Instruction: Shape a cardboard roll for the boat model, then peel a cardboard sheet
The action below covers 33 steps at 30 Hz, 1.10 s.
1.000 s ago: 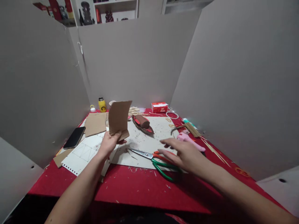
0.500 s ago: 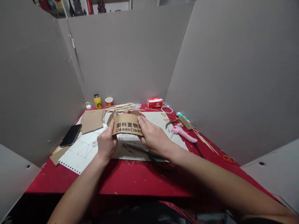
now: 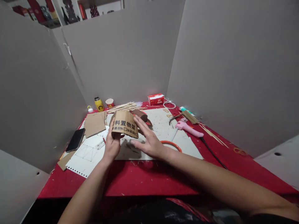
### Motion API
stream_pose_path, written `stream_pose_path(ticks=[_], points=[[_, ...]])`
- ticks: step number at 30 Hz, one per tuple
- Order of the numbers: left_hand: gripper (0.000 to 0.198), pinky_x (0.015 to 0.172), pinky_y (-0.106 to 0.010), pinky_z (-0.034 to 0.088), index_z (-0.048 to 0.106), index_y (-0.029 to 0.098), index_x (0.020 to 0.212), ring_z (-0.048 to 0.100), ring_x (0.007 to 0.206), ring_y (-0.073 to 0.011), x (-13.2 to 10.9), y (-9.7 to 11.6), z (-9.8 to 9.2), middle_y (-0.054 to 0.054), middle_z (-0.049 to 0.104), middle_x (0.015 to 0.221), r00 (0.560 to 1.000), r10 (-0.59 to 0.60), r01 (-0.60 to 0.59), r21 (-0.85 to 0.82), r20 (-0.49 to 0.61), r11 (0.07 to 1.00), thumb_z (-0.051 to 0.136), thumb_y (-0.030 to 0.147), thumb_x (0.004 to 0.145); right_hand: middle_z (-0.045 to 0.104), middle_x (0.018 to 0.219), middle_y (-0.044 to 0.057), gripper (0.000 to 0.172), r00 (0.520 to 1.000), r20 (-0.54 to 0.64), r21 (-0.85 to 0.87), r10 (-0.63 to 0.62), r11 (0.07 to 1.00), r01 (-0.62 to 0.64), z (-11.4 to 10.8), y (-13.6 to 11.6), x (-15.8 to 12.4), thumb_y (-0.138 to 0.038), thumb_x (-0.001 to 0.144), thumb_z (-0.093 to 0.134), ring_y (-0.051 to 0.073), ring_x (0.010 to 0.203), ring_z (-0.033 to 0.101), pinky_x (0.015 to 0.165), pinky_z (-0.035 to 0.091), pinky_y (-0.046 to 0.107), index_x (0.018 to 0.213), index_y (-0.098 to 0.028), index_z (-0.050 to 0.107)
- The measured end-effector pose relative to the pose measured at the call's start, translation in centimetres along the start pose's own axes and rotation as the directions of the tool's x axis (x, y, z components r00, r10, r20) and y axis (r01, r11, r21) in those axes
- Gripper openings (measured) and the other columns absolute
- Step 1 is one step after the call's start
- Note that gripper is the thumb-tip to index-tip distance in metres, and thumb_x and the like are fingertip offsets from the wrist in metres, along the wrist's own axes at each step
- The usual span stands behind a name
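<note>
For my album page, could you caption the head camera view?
Left hand grips a curved printed cardboard piece, the right hand at its edge, above a red table.

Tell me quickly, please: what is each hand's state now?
Left hand: closed, holding the cardboard.
Right hand: open, fingers at the cardboard's right edge.

The cardboard (image 3: 123, 116) I hold is matt and papery (its black print (image 3: 128, 124) looks just as dull). The red tablecloth (image 3: 140, 183) is matt fabric, the drawing sheet (image 3: 80, 165) smooth paper. The pink glue gun (image 3: 189, 129) looks plastic, the phone (image 3: 75, 140) smooth, the sticks (image 3: 122, 107) bare wood, the orange handle (image 3: 172, 143) glossy.
</note>
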State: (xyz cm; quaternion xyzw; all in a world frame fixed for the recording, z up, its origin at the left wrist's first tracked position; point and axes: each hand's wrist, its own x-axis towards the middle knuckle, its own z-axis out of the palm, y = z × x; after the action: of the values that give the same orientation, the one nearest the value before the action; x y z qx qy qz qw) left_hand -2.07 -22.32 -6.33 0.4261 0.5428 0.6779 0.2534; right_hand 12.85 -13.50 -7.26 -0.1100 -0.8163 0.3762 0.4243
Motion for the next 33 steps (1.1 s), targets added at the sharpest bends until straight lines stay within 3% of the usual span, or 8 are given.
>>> stream_pose_path(ticks=[4,10,15,18,22,26,29,33], points=[[0.040,0.089,-0.034,0.053,0.057,0.025,0.126,0.055,0.121,-0.0242,0.5,-0.8,-0.2,-0.010,0.062,0.128,0.998,0.062,-0.062,0.008,0.002,0.998,0.058,0.032,0.087,0.036,0.151,0.011,0.067,0.956,-0.124,0.490,0.265,0.854,-0.174,-1.7,-1.4,0.4,-0.035,0.077,0.068,0.026,0.129,0.047,0.102,0.047,0.045,0.138,-0.025,0.041],[0.059,0.100,-0.031,0.045,0.051,0.025,0.133,0.053,0.124,-0.0217,1.0,-0.9,-0.4,-0.009,0.059,0.131,0.999,0.037,-0.036,0.111,-0.003,0.993,0.068,0.020,0.076,0.069,0.103,0.005,0.051,0.841,0.105,0.756,0.531,0.507,-0.414,-3.3,-1.5,1.0,-0.024,0.065,0.078,0.021,0.088,0.068,0.067,0.059,0.034,0.109,-0.022,0.053],[0.050,0.094,-0.025,0.046,0.055,0.023,0.121,0.058,0.111,-0.0165,1.0,-0.2,-0.9,-0.007,0.059,0.127,0.986,0.049,-0.044,0.037,-0.162,0.998,0.070,0.020,0.074,0.069,0.078,-0.004,0.045,0.829,-0.117,0.793,0.547,0.554,-0.253,-4.0,-0.5,1.0,-0.023,0.065,0.077,0.016,0.069,0.067,0.057,0.058,0.030,0.100,-0.024,0.049],[0.029,0.073,-0.026,0.053,0.063,0.016,0.099,0.066,0.079,-0.0162,0.5,0.3,-0.4,-0.008,0.069,0.095,0.999,-0.046,0.046,-0.035,-0.007,0.998,0.069,0.034,0.077,0.069,0.076,-0.005,0.044,0.840,-0.133,0.770,0.526,0.589,-0.247,-3.7,-0.4,0.9,-0.025,0.065,0.077,0.015,0.066,0.067,0.055,0.058,0.029,0.097,-0.023,0.047],[0.042,0.058,-0.034,0.055,0.064,0.013,0.090,0.067,0.064,-0.0215,-0.2,0.5,1.0,-0.011,0.071,0.078,0.950,-0.218,0.245,-0.100,0.225,0.964,0.067,0.052,0.075,0.068,0.077,-0.004,0.042,0.877,0.004,0.722,0.481,0.605,-0.335,-2.5,-0.7,0.7,-0.028,0.067,0.076,0.013,0.066,0.066,0.055,0.057,0.027,0.097,-0.023,0.046],[0.043,0.067,-0.036,0.058,0.058,0.020,0.105,0.070,0.083,-0.0249,-0.2,0.6,1.2,-0.006,0.072,0.094,0.938,-0.288,0.329,-0.244,0.191,0.912,0.075,0.038,0.070,0.067,0.083,0.001,0.034,0.898,0.126,0.478,0.422,0.767,-0.428,-3.8,-0.9,0.1,-0.038,0.079,0.063,0.016,0.074,0.066,0.060,0.056,0.030,0.105,-0.022,0.047],[0.038,0.066,-0.033,0.059,0.058,0.020,0.101,0.070,0.077,-0.0206,0.2,0.9,0.5,-0.001,0.072,0.088,0.951,-0.297,0.308,-0.367,0.087,0.878,0.075,0.030,0.069,0.067,0.091,0.008,0.029,0.930,0.141,-0.175,0.339,0.933,-0.313,-6.7,-0.8,-1.6,-0.040,0.086,0.054,0.021,0.080,0.065,0.071,0.053,0.036,0.104,-0.018,0.057],[0.024,0.055,-0.027,0.058,0.061,0.017,0.092,0.067,0.065,-0.0167,0.4,1.5,0.0,-0.001,0.071,0.077,0.945,-0.324,0.311,-0.465,0.054,0.829,0.070,0.027,0.072,0.068,0.097,0.014,0.028,0.799,0.363,-0.671,0.479,0.729,-0.132,-9.6,-0.5,-4.8,-0.034,0.082,0.058,0.028,0.087,0.065,0.075,0.050,0.038,0.103,-0.015,0.062]])
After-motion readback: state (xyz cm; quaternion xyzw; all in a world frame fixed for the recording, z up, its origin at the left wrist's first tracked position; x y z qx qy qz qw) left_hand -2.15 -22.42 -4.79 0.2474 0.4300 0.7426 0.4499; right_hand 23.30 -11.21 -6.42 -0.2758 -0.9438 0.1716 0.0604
